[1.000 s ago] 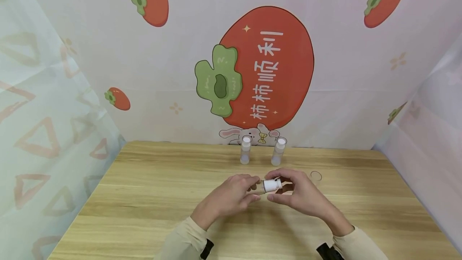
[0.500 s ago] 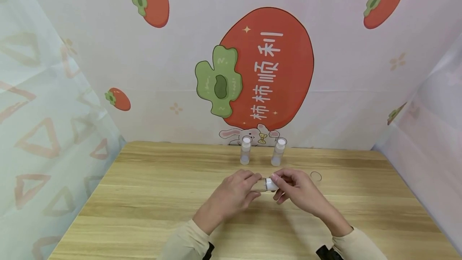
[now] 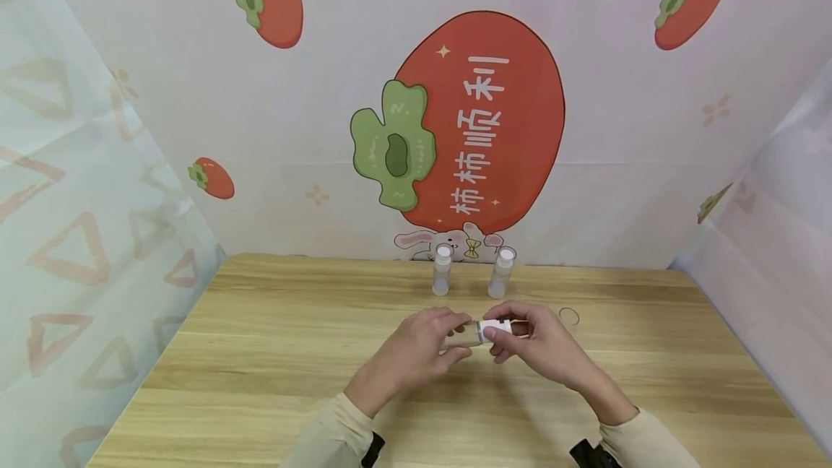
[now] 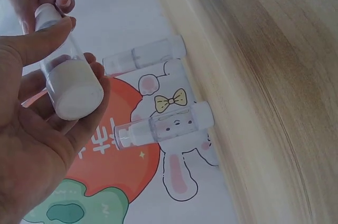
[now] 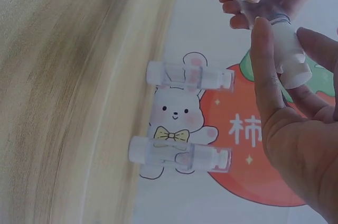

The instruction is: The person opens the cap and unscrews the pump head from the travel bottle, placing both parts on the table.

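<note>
My left hand (image 3: 416,350) grips the clear body of a small pump bottle (image 3: 463,336) above the table. The bottle lies sideways, its white base (image 4: 79,94) towards my left palm and its white pump top pointing right. My right hand (image 3: 546,349) pinches that white pump top (image 3: 492,328) between thumb and fingers. In the right wrist view, the index finger and thumb lie on either side of the white collar (image 5: 287,44). Fingers partly cover the bottle's body.
Two similar clear bottles with white tops stand upright at the table's back edge, one on the left (image 3: 441,273) and one on the right (image 3: 501,274). A thin clear ring-edged object, perhaps a cap (image 3: 569,317), is right of my right hand. A printed cloth (image 3: 312,230) rises behind the table (image 3: 279,331).
My right fingers were spread around the pump top, then closed over it with the thumb high. Now the thumb is lower and more of the white top shows. The left hand barely moved.
</note>
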A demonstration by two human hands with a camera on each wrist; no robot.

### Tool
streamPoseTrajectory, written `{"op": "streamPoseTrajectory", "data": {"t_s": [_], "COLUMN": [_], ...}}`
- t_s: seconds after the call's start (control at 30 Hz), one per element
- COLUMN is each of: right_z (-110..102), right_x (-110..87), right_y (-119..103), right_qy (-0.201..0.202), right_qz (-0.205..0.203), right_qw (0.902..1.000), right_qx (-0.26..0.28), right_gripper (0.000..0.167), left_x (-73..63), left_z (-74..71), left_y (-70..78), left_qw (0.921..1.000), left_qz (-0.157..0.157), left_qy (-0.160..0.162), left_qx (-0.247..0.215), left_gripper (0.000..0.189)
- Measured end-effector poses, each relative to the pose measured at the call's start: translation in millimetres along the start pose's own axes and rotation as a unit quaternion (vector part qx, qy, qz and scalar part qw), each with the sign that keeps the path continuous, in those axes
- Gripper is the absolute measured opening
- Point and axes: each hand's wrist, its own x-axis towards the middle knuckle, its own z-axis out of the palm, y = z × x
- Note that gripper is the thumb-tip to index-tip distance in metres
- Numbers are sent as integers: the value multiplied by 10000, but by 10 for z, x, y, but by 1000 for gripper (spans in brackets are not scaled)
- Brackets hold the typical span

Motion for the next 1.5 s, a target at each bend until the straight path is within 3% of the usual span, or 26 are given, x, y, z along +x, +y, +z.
{"op": "streamPoseTrajectory", "data": {"t_s": [0.17,0.53,1.03,1.27,1.5], "right_z": [-14,-44,-49,-51,-49], "right_x": [2,3,-14,-25,-23], "right_y": [-2,3,43,64,64], "right_qy": [-50,-225,-190,-253,-359], "right_qz": [-104,-696,-1266,-1530,-1688], "right_qw": [9997,9973,9910,9870,9844], "right_qx": [230,-59,-403,-416,-353], "right_gripper": [29,25,23,26,27], "left_x": [9,37,20,10,2], "left_z": [-7,-26,-56,-80,-68], "left_y": [-26,-67,-132,-160,-184], "left_qw": [9988,9883,9701,9571,9547], "left_qz": [-73,-311,-450,-557,-551], "left_qy": [-171,-568,-960,-1148,-1196], "left_qx": [-461,-1377,-2183,-2601,-2667], "left_gripper": [35,28,29,34,35]}}
